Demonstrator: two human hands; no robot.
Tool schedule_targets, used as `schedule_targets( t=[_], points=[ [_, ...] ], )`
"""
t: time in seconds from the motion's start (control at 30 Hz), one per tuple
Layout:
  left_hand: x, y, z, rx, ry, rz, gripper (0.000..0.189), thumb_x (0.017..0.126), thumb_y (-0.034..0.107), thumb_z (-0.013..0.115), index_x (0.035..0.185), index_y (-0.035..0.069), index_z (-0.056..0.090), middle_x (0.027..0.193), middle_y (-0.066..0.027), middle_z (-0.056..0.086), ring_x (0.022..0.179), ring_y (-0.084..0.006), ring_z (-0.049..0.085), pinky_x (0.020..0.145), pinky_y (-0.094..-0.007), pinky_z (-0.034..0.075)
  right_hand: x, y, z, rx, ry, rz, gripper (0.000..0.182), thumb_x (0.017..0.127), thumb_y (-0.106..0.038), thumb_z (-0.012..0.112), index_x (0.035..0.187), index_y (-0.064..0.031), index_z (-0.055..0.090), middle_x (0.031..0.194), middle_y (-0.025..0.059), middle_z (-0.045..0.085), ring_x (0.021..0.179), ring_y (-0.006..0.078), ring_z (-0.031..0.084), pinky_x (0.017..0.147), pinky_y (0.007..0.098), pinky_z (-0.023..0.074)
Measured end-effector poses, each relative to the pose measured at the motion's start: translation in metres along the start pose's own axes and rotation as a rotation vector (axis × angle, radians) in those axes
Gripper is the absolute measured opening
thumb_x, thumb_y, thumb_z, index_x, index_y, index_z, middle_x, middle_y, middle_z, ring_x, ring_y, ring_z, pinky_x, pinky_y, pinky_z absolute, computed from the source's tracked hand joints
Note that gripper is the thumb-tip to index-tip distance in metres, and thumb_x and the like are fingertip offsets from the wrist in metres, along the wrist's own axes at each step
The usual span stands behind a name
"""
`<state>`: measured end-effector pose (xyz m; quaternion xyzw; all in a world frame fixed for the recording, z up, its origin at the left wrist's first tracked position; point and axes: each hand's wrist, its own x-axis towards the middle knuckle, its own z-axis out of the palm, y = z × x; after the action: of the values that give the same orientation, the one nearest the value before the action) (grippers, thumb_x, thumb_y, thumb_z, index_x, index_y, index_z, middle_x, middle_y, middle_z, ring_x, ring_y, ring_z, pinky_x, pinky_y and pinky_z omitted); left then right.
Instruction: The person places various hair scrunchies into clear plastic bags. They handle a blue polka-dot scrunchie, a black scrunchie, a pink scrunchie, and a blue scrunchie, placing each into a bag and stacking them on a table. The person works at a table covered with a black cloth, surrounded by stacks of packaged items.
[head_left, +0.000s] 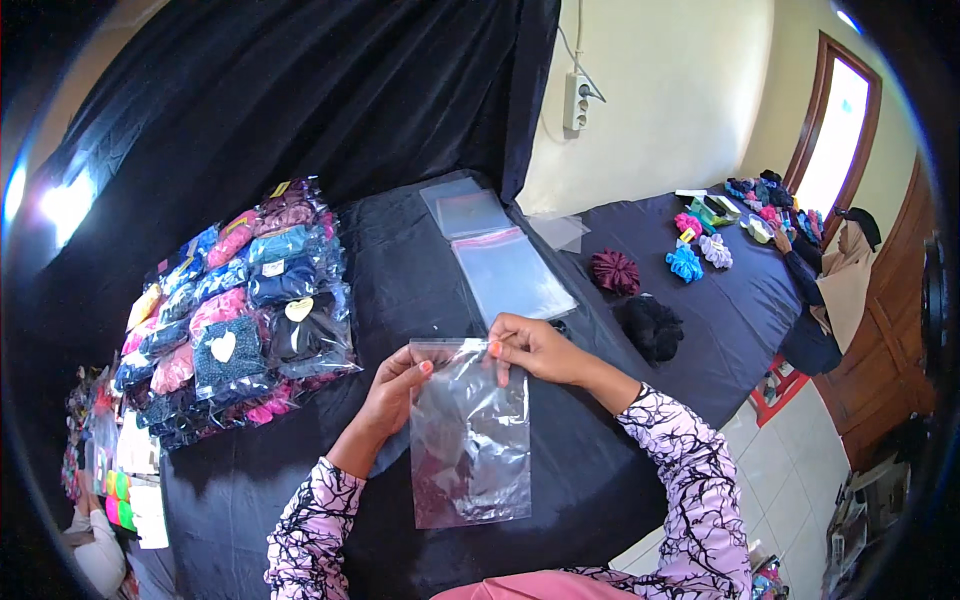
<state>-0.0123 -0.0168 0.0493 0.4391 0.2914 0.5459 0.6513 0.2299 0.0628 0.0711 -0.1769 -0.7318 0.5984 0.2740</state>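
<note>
A clear plastic bag (471, 450) hangs upright between my two hands, above the black cloth of the table. My left hand (390, 390) pinches its upper left edge between thumb and fingers. At the upper right edge, my right hand (536, 349) grips the film with thumb and forefinger. Nothing shows inside the bag. Just beyond my right hand lies a stack of flat clear bags (514, 277) with a pinkish strip along the top. More clear sleeves (461, 202) lie behind that stack.
Left of my hands, packed fabric pieces in clear bags (247, 300) are piled up. A maroon scrunchie (616, 271) and a black scrunchie (651, 328) lie to the right, with a blue scrunchie (684, 262) farther off. A person (844, 277) sits at the far right; another person's sleeve (101, 555) shows lower left.
</note>
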Motion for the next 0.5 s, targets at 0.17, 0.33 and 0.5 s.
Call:
schedule_targets(
  t=[0.17,0.33,0.5],
  points=[
    [-0.003,0.000,-0.012,0.262,-0.043,0.105,0.014,0.093,0.018,0.059,0.086,0.006,0.058,0.091,-0.0093,0.067,0.088,-0.0138,0.061,0.076,-0.0260,0.046,0.002,-0.002,0.002,-0.276,-0.028,0.063,0.014,0.098,-0.018,0.052,0.101,-0.0044,0.050,0.089,0.0105,0.067,0.065,0.0138,0.066,0.065,0.0290,0.0495],
    [0.000,-0.001,-0.014,0.372,-0.013,0.115,0.018,0.094,0.023,0.060,0.087,0.007,0.057,0.088,-0.0068,0.067,0.080,-0.0106,0.060,0.068,-0.0227,0.043,0.004,-0.004,-0.014,-0.167,0.016,-0.098,0.039,0.097,-0.028,0.056,0.128,-0.0070,0.048,0.101,0.0078,0.067,0.096,0.0119,0.062,0.087,0.0300,0.0445],
    [-0.002,0.002,-0.008,0.361,-0.051,0.083,0.018,0.095,0.022,0.058,0.089,0.005,0.056,0.086,-0.0067,0.068,0.080,-0.0126,0.062,0.073,-0.0255,0.048,0.000,0.012,-0.107,-0.584,0.427,-0.010,0.036,0.092,-0.023,0.062,0.124,-0.0099,0.054,0.102,0.0111,0.068,0.097,0.0184,0.063,0.087,0.0319,0.0469]
  ],
)
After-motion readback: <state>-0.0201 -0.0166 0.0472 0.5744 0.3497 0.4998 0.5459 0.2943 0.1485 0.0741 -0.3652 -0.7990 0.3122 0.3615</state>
